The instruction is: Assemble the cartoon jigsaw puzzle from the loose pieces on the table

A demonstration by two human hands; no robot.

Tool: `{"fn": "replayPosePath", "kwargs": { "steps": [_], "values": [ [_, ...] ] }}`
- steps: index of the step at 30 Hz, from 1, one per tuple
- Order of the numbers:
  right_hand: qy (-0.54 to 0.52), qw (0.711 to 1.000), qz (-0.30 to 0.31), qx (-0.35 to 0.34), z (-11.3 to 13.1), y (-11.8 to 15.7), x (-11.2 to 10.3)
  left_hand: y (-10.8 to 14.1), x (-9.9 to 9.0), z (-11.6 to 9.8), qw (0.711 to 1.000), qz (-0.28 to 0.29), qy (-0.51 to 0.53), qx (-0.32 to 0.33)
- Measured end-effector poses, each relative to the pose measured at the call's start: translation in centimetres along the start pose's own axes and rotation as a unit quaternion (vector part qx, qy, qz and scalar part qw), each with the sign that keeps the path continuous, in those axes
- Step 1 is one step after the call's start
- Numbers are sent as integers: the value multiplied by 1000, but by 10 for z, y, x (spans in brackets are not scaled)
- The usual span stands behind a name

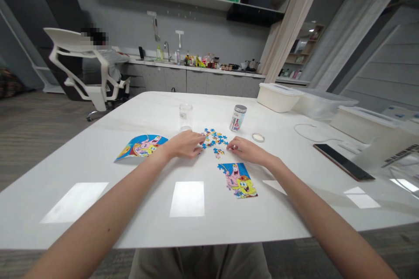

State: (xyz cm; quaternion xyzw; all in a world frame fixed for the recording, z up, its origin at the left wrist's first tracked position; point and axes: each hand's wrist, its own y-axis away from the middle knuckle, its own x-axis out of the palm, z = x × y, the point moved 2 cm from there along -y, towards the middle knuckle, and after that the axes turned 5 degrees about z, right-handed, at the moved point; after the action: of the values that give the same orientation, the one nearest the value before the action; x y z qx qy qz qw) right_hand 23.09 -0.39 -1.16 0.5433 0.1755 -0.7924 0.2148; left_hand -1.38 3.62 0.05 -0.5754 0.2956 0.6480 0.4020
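Puzzle pieces (pixel 214 138) lie loose in a small scatter on the white worktop (pixel 98 157), and we take that scatter as our landmark. We judge them thin, light and stiff for card, likely to slide on the glossy surface, so each is best pinched at its edges or pressed flat with a fingertip and dragged; the little tabs could bend if forced.

Just left of the scatter rests our left hand (pixel 186 144), palm down, fingers lightly curled with the tips touching the nearest pieces; its grip is loose rather than clamped, and we cannot tell whether a piece sits under the fingers. Just right of the scatter, our right hand (pixel 247 149) lies low on the surface, fingertips drawn together at the edge of the pieces; whether it is pinching one we cannot tell.

Nearer us than the scatter sits an assembled puzzle section (pixel 238 179), flat and apart from both hands. Left of the scatter, beyond the left hand, lies a curled reference picture (pixel 141 146). Behind the scatter stand a clear cup (pixel 185 114) and a printed canister (pixel 238 117), with its round lid (pixel 258 137) beside it. Far right of the scatter lies a phone (pixel 343 162). Well behind the scatter, a person sits in a white chair (pixel 81 65).
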Motion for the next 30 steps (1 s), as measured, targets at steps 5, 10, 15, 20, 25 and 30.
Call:
{"fn": "replayPosePath", "kwargs": {
  "steps": [5, 10, 15, 20, 25, 30],
  "values": [
    [19, 1000, 12, -12, 7, 1, -1, 14, -4, 12, 986, 82, 135, -46],
    [3, 999, 17, -51, 16, -1, 2, 6, 6, 9, 981, 61, 177, -57],
    [-5, 997, -5, -71, 15, -3, 6, -4, 13, -3, 986, 45, 148, -63],
    [-11, 998, -18, -64, 9, -3, 9, -8, 13, -12, 997, 33, 54, -47],
    [-23, 998, -25, -59, 9, -3, 8, -9, 14, -15, 999, 3, -27, -22],
    [-11, 998, -23, -60, 13, -2, 4, -13, 16, -21, 999, -27, -35, 21]
  ]
}}
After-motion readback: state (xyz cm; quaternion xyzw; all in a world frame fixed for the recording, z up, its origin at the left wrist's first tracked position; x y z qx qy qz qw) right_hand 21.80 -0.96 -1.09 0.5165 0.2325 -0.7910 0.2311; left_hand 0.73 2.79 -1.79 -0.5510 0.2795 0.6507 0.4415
